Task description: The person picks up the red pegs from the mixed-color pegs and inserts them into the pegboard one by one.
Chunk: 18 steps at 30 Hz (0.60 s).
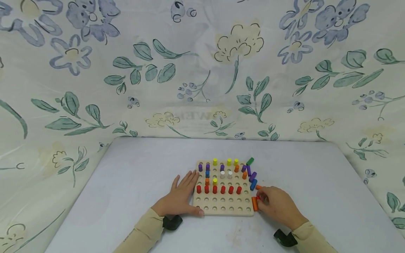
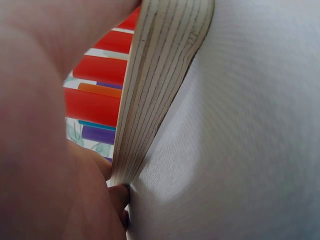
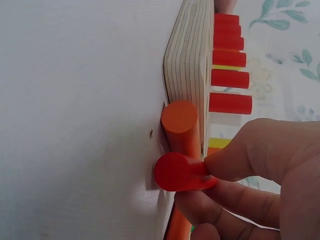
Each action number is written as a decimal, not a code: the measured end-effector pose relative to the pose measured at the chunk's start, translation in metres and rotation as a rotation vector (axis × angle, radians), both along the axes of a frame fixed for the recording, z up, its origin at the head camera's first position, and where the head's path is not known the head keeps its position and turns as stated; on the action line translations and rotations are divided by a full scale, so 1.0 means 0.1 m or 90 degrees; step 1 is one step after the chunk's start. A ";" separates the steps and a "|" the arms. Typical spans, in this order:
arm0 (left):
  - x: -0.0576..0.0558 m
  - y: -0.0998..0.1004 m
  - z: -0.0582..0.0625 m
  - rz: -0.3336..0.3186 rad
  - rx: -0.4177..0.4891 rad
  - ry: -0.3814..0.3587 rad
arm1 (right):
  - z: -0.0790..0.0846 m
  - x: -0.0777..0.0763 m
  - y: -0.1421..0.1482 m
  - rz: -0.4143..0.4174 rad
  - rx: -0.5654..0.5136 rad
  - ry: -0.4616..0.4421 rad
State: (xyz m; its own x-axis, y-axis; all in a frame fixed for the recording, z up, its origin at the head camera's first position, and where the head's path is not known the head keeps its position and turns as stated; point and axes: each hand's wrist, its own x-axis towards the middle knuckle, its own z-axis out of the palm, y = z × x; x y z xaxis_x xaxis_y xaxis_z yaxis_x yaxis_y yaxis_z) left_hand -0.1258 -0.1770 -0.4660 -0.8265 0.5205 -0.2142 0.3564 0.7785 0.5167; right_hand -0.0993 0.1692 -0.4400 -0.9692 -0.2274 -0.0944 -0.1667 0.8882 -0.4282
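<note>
A wooden pegboard with rows of round holes lies on the white table. My left hand rests along its left edge, fingers straight and the thumb spread to the front corner. My right hand, just off the board's right side, pinches a red peg between thumb and fingers. Beside that peg an orange peg lies against the board's edge. Several red pegs stand in one row across the board. The two rows of holes nearest me hold no pegs.
Yellow, purple, white, blue and orange pegs stand in the farther rows. Loose pegs lie along the right edge, among them a green peg and a blue peg. A floral cloth hangs behind the table.
</note>
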 end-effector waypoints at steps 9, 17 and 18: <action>0.01 0.01 0.01 0.005 0.007 -0.004 | 0.01 0.00 0.01 0.004 -0.011 0.012; 0.01 0.01 0.00 0.007 0.004 -0.005 | 0.02 0.00 0.01 0.010 -0.021 0.043; 0.01 0.01 0.00 0.007 0.005 -0.005 | 0.02 0.00 0.01 0.010 -0.021 0.046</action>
